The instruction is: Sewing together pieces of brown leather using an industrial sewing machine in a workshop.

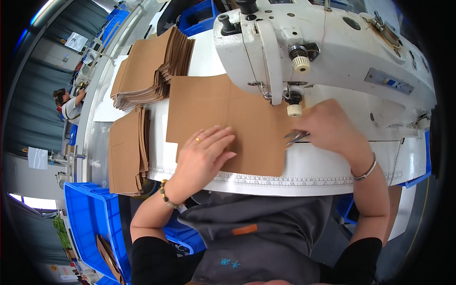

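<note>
A brown panel (202, 111) lies on the desk (316, 166), partly under a sewing machine (332, 57), the left hand (202, 153) atop, grip released; the right hand (328, 126) grasps metal snips (297, 137), which could nick its edge if it slides.

Sewing machine (342, 52): cut off by the top edge.
Brown sheet (204, 109): its far right corner is hidden from me by the machine.
Snips (296, 137): my right hand (327, 126) covers the handles.
Blue bin (90, 209): runs off the lower edge.
Co-worker (71, 108): too small for me to tell the handwork.
</note>
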The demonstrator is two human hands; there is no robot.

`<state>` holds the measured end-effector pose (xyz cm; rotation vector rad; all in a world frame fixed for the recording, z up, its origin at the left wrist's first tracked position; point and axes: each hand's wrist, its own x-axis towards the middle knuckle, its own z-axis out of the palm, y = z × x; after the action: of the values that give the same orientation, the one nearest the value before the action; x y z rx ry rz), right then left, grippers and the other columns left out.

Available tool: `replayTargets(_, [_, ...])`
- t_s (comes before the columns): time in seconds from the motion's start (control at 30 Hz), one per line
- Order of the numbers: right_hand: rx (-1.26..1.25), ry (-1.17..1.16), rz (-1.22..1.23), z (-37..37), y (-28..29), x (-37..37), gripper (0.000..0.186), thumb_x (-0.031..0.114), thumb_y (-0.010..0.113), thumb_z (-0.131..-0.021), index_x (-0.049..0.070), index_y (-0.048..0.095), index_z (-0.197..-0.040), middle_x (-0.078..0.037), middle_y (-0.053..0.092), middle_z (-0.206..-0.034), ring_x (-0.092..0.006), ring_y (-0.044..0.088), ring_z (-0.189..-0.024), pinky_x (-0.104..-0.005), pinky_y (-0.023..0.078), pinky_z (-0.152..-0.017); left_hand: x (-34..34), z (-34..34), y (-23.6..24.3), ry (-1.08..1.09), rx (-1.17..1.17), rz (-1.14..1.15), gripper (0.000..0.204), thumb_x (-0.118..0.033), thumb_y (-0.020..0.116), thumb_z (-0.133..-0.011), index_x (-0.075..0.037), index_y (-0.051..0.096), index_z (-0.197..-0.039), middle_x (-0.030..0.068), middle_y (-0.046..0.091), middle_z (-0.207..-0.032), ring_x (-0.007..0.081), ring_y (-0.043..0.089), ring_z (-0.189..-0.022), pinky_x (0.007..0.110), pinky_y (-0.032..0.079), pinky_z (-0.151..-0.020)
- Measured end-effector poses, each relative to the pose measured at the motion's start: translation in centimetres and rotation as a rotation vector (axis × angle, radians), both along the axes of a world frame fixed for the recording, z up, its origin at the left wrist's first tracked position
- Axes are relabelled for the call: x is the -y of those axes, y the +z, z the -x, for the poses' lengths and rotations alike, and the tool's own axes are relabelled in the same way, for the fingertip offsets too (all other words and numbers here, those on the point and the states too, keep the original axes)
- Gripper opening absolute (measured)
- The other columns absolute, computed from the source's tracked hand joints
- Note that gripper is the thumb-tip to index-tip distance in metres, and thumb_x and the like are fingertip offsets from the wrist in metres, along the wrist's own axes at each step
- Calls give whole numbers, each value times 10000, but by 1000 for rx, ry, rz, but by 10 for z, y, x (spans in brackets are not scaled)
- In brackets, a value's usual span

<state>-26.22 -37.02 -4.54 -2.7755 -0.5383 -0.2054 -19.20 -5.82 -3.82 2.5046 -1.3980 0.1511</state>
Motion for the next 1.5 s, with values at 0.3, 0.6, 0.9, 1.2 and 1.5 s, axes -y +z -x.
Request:
replayTargets(0.3, [-1, -356, 113, 22, 23, 49, 151, -30, 623, -695, 21, 696, -816, -151, 675, -802, -339, 657, -786, -419, 503, -716, 16, -4, -20, -125, -45, -165, 770, -459, 744, -811, -80, 509, -1439, 102, 447, -1543, 352, 383, -1445, 532, 372, -1120])
replayTargets(0.6, [39, -365, 125, 19, 26, 23, 252, -68, 603, -740, 9, 718, -951, -97, 734, -1081, -315, 693, -910, -397, 547, -791, 45, -6, -25, -178, 8, -153, 847, -586, 688, -791, -115, 484, -1466, 132, 446, -1525, 352, 422, -1413, 613, 356, -1091])
replayTargets(0.9, [46, -397, 100, 38, 33, 10, 177, 57, 696, -760, 55, 708, -937, -57, 695, -879, -294, 668, -751, -366, 518, -640, 56, -25, -34, -163, -19, -88, 800, -582, 684, -811, -116, 515, -1439, 129, 460, -1507, 350, 423, -1402, 612, 347, -1093])
replayTargets(1.2, [885, -950, -138, 198, 59, 312, 254, 109, 517, -1033, -61, 673, -1137, -152, 683, -1060, -249, 651, -938, -309, 510, -816, 56, -22, -41, -156, -35, 24, 780, -592, 679, -825, -119, 537, -1428, 110, 475, -1488, 333, 400, -1416, 650, 321, -1094])
replayTargets(1.5, [592, -1145, 309, 255, 96, 496, 548, 410, 393, -1068, -41, 599, -1303, -174, 606, -1281, -275, 597, -1154, -358, 420, -1040, 55, -23, -53, -133, -50, 113, 737, -558, 701, -835, -102, 559, -1397, 105, 487, -1476, 325, 415, -1404, 639, 334, -1089])
